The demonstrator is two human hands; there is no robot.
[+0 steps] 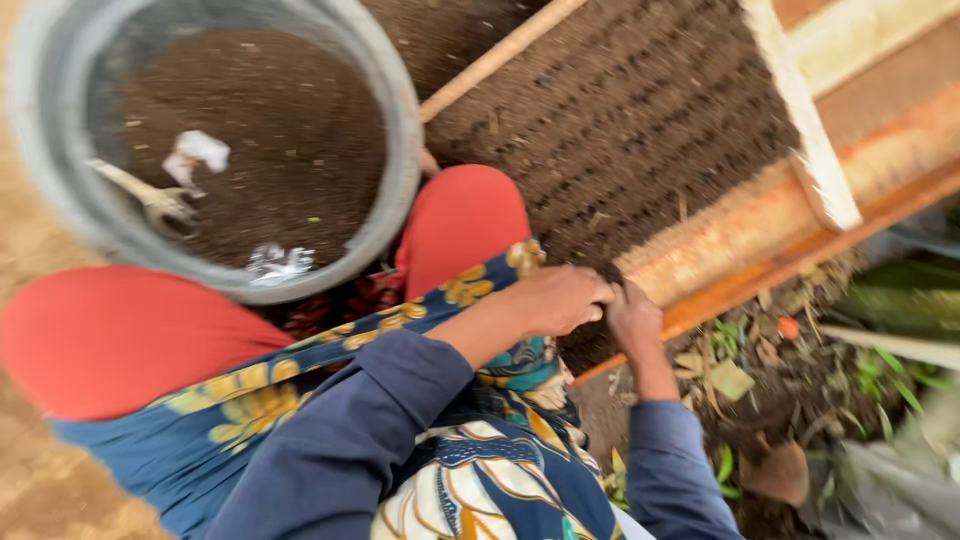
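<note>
Hands: left hand (556,300) clenched, right hand (634,318) curled, contents unclear | at soil tray (640,120) edge | bucket (395,120) left

Soft, even daylight, with no hard shadows or glare; the whole picture is smeared by motion blur; the bucket (215,150) on the left bends at its rim; the plants (880,380) at the right edge are blurred worst.

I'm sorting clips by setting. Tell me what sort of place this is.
Probably an outdoor plant nursery or garden plot: a wooden-framed bed of dark soil, a round basin of soil, and weeds and dead leaves on bare ground.
</note>
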